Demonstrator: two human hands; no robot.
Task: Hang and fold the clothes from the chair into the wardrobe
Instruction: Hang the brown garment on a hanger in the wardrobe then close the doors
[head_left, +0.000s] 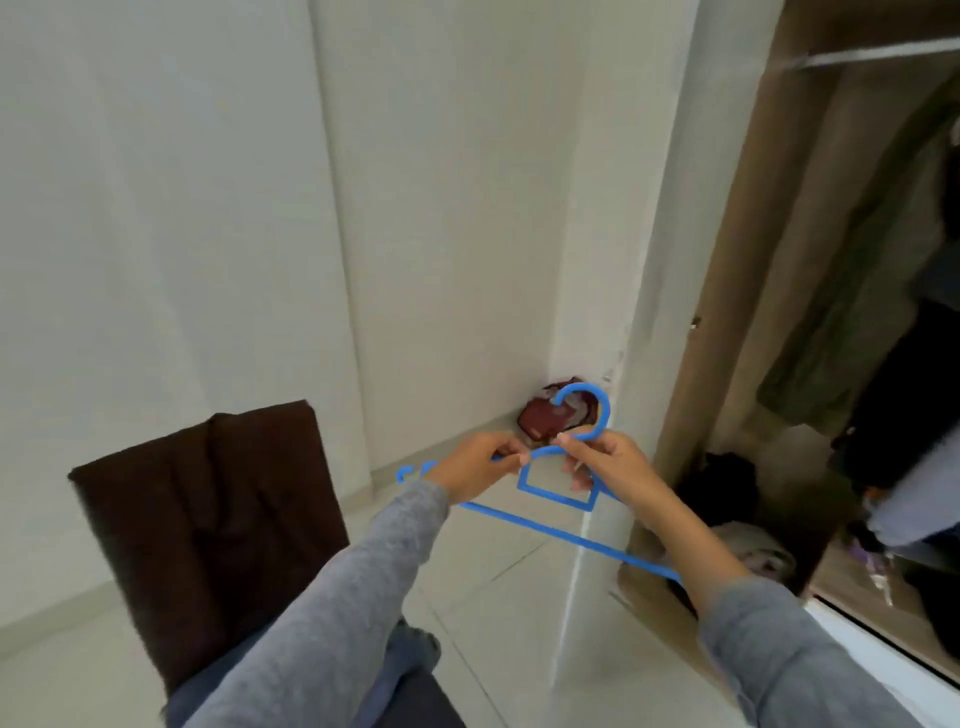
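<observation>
1. Grey sleeves (337, 597) reach forward from the bottom of the view, and blue cloth (410, 649) lies bunched beneath them at the seat of the chair (208, 519), whose dark brown back stands to the left.
2. Both hands sit close together on a blue plastic hanger (519, 522). The left hand (475, 465) pinches its left shoulder, and the right hand (605, 462) pinches it just under the hook.
3. No garment is on the hanger, which is held tilted above the pale floor (493, 587), beside the open wardrobe (727, 312).
4. Inside the wardrobe, an olive garment (841, 312) and darker ones hang below the rail (883, 52). More clothes are heaped at the bottom.
5. Beyond the hook, a dark red bag (545, 418) lies on the floor in the corner against the white wall (208, 208).
</observation>
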